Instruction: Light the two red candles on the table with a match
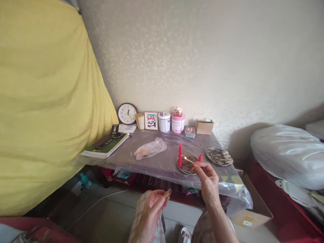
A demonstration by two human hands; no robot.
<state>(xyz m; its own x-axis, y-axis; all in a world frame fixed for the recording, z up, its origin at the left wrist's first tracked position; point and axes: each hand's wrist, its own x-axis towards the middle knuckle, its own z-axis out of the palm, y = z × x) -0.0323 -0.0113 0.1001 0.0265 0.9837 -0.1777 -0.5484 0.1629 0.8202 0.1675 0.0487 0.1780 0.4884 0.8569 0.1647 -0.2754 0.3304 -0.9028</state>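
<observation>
Between the thumb and fingers of my right hand is a burning match, its lit tip close to the right of a tall red candle. That candle stands upright on a round metal plate covered in dark bits. A shorter red candle shows just above my right fingertips. Lower down, in front of the table, my left hand is closed around a small tan box, probably a matchbox, mostly hidden by the fingers. I cannot make out a flame on either candle.
A second plate to the right holds many matchsticks. A crumpled plastic bag lies mid-table on the plastic cover. Books sit at left; a clock, picture frame, tubs and cardboard box line the wall.
</observation>
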